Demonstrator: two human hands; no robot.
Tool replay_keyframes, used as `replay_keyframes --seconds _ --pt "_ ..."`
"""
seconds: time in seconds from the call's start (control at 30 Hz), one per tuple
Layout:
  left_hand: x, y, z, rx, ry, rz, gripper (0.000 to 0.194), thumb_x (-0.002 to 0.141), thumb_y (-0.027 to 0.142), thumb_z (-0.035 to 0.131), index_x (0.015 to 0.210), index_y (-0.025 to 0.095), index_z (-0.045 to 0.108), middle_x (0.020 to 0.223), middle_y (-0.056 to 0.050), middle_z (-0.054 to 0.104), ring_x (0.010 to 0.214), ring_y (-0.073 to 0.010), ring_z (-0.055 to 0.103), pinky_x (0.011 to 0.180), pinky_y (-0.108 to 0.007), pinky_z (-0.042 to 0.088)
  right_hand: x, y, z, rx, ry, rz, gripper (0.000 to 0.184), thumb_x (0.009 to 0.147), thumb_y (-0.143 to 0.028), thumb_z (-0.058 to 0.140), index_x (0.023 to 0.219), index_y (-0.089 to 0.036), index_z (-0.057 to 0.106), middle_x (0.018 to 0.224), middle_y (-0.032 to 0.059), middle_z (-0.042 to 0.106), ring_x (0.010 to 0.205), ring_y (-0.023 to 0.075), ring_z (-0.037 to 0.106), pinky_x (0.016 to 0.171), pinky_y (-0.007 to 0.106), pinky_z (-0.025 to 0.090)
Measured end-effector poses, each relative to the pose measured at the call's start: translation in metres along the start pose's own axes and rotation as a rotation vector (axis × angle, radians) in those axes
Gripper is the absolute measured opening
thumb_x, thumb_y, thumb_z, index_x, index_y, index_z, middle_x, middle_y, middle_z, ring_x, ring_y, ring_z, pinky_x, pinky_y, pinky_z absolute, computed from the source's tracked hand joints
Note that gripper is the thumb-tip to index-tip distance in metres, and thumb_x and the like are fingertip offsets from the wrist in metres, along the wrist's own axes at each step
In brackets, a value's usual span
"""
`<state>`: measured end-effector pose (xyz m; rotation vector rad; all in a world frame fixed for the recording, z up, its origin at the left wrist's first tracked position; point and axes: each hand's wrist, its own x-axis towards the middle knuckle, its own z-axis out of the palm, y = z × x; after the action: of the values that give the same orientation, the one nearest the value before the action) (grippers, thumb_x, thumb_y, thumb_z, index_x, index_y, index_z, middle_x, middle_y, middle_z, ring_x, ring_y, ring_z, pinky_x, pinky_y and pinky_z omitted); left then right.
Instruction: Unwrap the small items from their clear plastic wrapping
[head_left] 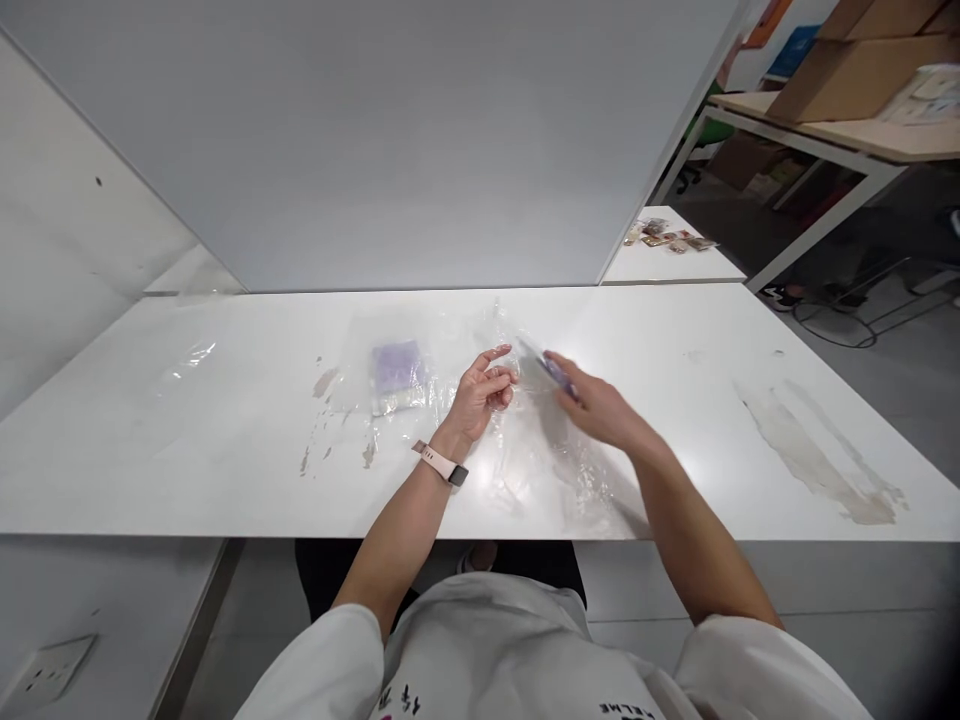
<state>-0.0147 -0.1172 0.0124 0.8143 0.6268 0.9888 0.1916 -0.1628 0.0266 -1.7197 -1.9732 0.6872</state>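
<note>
My left hand is over the middle of the white table, its index finger stretched out and the other fingers curled in at the edge of a clear plastic bag. The bag is see-through, and its outline is hard to follow. To the right, my right hand grips a thin purple and grey object, whose narrow grey end points up and left towards my left fingertips. Its exact kind is not clear. Left of my hands, a purple square packet lies inside clear plastic wrapping.
A grey panel rises along the back of the white table. Another clear plastic piece lies at the left. Small packets sit beyond the panel, at the right. Cardboard boxes stand on a farther table.
</note>
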Motion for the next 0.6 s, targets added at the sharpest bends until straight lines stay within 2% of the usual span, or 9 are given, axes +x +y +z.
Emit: replay_keyframes --seconds 0.1,0.2,0.3,0.4,0.43,0.47,0.5,0.53,0.6 --pt "0.002 0.008 -0.006 -0.010 0.128 0.046 0.046 0.067 0.016 0.066 0.112 0.017 0.057 0.070 0.006 0.057 0.046 -0.0033 0.043 0.047 -0.019 0.027 -0.007 0.039 -0.024 0.254 0.073 0.096 0.064 0.092 -0.041 0.052 0.153 -0.027 0.037 0.122 0.0101 0.067 0.091 0.0233 0.066 0.080 0.041 0.055" --pt "0.005 0.011 -0.016 0.135 0.292 0.096 0.037 0.067 0.015 0.057 0.105 0.017 0.058 0.062 0.007 0.051 0.043 -0.0049 0.037 0.045 -0.021 0.024 -0.015 0.074 -0.028 0.331 0.107 0.227 0.066 0.086 -0.043 0.061 0.147 -0.024 0.046 0.118 0.0106 0.068 0.088 0.0216 0.066 0.078 0.039 0.056" --pt "0.007 0.011 -0.025 0.491 0.568 0.205 0.031 0.070 0.012 0.053 0.100 0.018 0.058 0.069 0.004 0.055 0.052 -0.0086 0.046 0.050 -0.022 0.034 -0.023 0.083 -0.026 0.053 0.225 0.293 0.053 0.084 -0.040 0.062 0.134 -0.021 0.060 0.120 0.0125 0.067 0.095 0.0268 0.067 0.082 0.045 0.054" --pt "0.004 0.010 -0.024 0.913 0.804 0.592 0.042 0.074 0.008 0.051 0.114 0.020 0.056 0.110 -0.008 0.064 0.098 -0.0193 0.061 0.081 -0.034 0.050 -0.031 0.058 -0.029 -0.215 0.424 0.190 0.036 0.091 -0.034 0.053 0.121 -0.022 0.068 0.115 0.0114 0.069 0.100 0.0296 0.065 0.085 0.048 0.052" --pt "0.002 0.008 -0.021 1.018 0.806 0.759 0.045 0.076 0.007 0.050 0.119 0.020 0.054 0.121 -0.010 0.061 0.112 -0.0221 0.058 0.092 -0.039 0.049 -0.033 0.046 -0.030 -0.235 0.466 0.117 0.032 0.093 -0.032 0.051 0.117 -0.023 0.069 0.113 0.0104 0.069 0.100 0.0284 0.065 0.084 0.046 0.052" --pt "0.001 0.005 -0.017 1.096 0.742 0.900 0.045 0.078 0.006 0.048 0.121 0.019 0.054 0.126 -0.012 0.059 0.120 -0.0232 0.055 0.098 -0.041 0.047 -0.033 0.034 -0.031 -0.226 0.472 0.025 0.029 0.095 -0.030 0.049 0.114 -0.023 0.070 0.112 0.0093 0.070 0.100 0.0268 0.065 0.083 0.044 0.052" --pt "-0.001 0.001 -0.012 1.156 0.611 0.990 0.044 0.080 0.005 0.044 0.121 0.019 0.054 0.124 -0.012 0.060 0.121 -0.0228 0.054 0.101 -0.042 0.046 -0.033 0.024 -0.029 -0.210 0.440 -0.081 0.028 0.097 -0.029 0.047 0.113 -0.024 0.070 0.113 0.0083 0.070 0.102 0.0253 0.065 0.083 0.042 0.053" --pt "-0.002 -0.005 -0.007 1.209 0.433 1.013 0.042 0.082 0.003 0.041 0.119 0.019 0.056 0.120 -0.010 0.063 0.119 -0.0215 0.056 0.101 -0.041 0.048 -0.032 0.015 -0.026 -0.202 0.374 -0.197 0.027 0.098 -0.028 0.047 0.113 -0.024 0.070 0.115 0.0077 0.070 0.106 0.0247 0.064 0.085 0.041 0.053" --pt "-0.005 -0.019 0.001 1.338 0.041 0.867 0.039 0.083 0.000 0.039 0.109 0.020 0.060 0.112 -0.008 0.067 0.113 -0.0198 0.060 0.100 -0.039 0.050 -0.028 0.007 -0.015 -0.229 0.197 -0.398 0.025 0.099 -0.030 0.048 0.109 -0.024 0.070 0.121 0.0070 0.069 0.120 0.0261 0.059 0.095 0.044 0.050"
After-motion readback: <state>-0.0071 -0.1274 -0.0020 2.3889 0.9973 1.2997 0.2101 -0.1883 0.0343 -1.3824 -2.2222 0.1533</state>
